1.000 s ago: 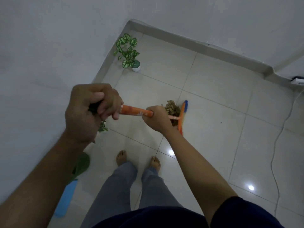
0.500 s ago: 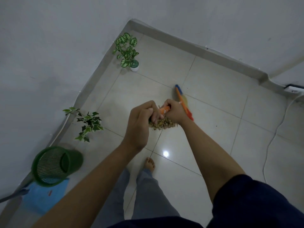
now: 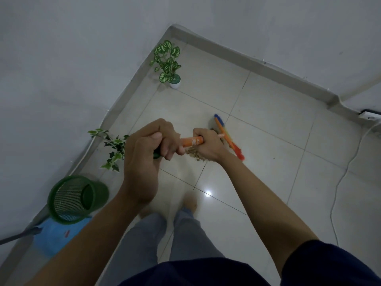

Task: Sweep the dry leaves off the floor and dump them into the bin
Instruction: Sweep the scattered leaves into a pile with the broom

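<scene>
Both hands grip the orange broom handle. My left hand is closed around its upper end and my right hand holds it lower down. The broom head, with blue, orange and red bristles, rests on the tiled floor beyond my right hand. A small pile of dry brown leaves lies on the tile just under my right hand, partly hidden by it. The green mesh bin stands at the lower left by the wall, well left of the leaves.
A blue dustpan with a grey handle lies below the bin. A trailing ivy plant sits by the left wall and a potted plant in the corner. A white cable runs along the right floor. My feet stand on the tile.
The broom head has swung round and the leaf pile has been dragged nearer my feet. My hands have spread apart a little on the handle, and the bin and dustpan have come into view.
</scene>
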{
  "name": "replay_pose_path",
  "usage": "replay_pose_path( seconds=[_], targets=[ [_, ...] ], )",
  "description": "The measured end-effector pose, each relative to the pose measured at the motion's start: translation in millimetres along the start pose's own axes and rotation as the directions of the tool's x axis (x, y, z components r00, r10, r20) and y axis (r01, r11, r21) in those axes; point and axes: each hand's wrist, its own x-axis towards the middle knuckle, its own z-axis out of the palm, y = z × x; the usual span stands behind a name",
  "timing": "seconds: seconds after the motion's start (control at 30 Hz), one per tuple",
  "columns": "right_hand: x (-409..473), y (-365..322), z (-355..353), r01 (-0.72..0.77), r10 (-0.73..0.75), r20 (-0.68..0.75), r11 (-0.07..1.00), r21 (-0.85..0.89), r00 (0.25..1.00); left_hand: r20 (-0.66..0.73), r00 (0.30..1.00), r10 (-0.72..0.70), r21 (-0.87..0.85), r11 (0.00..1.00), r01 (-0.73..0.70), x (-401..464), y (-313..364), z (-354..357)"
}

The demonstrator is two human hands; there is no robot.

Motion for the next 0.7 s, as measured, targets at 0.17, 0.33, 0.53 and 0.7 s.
replay_pose_path(
  seconds=[0.17, 0.33, 0.53, 0.7],
  targets=[
    [-12.6, -33.0, -5.0, 0.022, -0.026, -0.105, 0.999, -0.037, 0.994, 0.042, 0.994, 0.101, -0.076, 0.992, -0.098, -3.2, 27.3, -15.1],
    [-30.8, -76.0, 4.0, 0.053, -0.066, -0.129, 0.994, -0.097, 0.99, 0.099, 0.982, 0.159, -0.096, 0.984, -0.15, -12.7, 62.2, -41.1],
    [-60.3, -157.4, 57.8, 0.11, -0.116, -0.033, 0.983, -0.144, 0.993, 0.174, 0.961, 0.216, -0.073, 0.976, -0.206, -59.5, 123.3, -100.5],
    [-92.6, -237.1, 142.9, 0.191, -0.187, 0.054, 0.976, -0.1, 0.981, 0.089, 0.959, 0.268, -0.054, 0.963, -0.264, -134.3, 176.6, -168.3]
  ],
)
